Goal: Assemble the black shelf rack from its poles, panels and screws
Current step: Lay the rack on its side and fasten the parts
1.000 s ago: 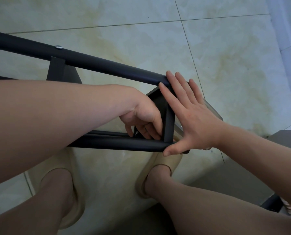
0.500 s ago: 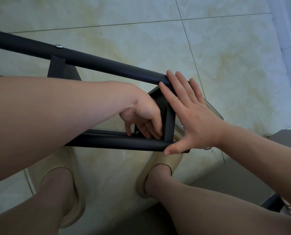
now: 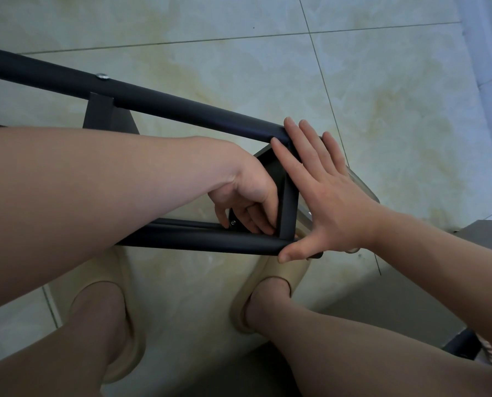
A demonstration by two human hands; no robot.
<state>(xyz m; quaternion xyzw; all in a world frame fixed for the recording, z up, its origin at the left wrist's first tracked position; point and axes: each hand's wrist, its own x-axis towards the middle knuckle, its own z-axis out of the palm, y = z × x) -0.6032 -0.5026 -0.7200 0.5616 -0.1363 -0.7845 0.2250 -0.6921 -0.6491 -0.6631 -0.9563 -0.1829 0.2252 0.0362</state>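
Rack (image 3: 182, 106) lies on its side on tiled floor (image 3: 239, 38). Left hand (image 3: 247, 202): fingers curled, pinching small screw (image 3: 233, 222) where near pole (image 3: 199, 242) meets end panel (image 3: 289, 202). Right hand (image 3: 322, 193): fingers straight, spread, pressing panel flat. Step, judged: hand-starting corner screw. Next needs aligned holes and steady bracing.

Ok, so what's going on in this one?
A person stands over the half-built rack, which lies on the tiled floor. The right hand presses flat, fingers straight, against the rack's end, bracing the panel between the far pole and the near pole. The left hand reaches inside the frame and pinches a small screw at the corner by the near pole, apparently tightening it. A second screw already sits in the far pole.
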